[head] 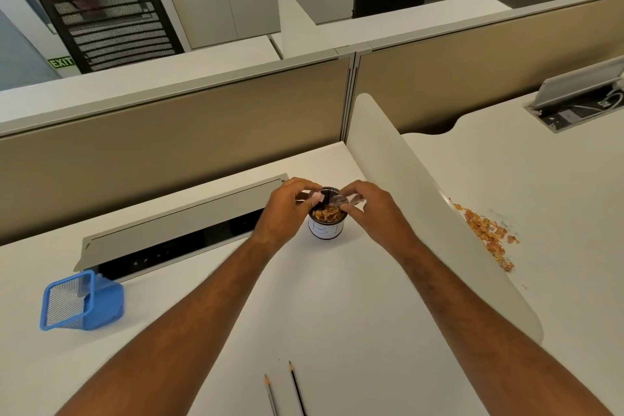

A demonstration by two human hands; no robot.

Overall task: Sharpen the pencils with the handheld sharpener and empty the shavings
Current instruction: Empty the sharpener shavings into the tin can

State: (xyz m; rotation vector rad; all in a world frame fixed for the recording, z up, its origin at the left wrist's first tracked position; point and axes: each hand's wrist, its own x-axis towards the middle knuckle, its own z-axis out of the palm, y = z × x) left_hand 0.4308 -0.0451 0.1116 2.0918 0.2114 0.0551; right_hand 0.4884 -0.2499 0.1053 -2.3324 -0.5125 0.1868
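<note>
I see a white desk (337, 297) filling the lower frame, with a white divider panel (422, 199) running down the right side. At lower left a blue mesh holder (84, 300) lies tipped on its side, beside an open cable tray (175, 230). A loose scatter of orange shavings (489, 233) sits on the neighbouring desk at right, against the divider.

In the centre of the frame stands a small cup (326, 228), dark-rimmed with a white label, heaped with orange-brown shavings. The label bears handwriting, something like "B1", though I can't read it surely. At far left a green sign reads "EXIT" (61, 62).

Just over the cup's mouth, my left hand (287, 209) pinches the sharpener's dark body (325, 196), fingers closed on it. My right hand (371, 209) has its fingertips clamped on the clear shavings case (347, 200), tilted above the cup. Whether the two parts touch, I cannot tell.

Two pencils (293, 388) lie side by side at the bottom edge, points away from me.
</note>
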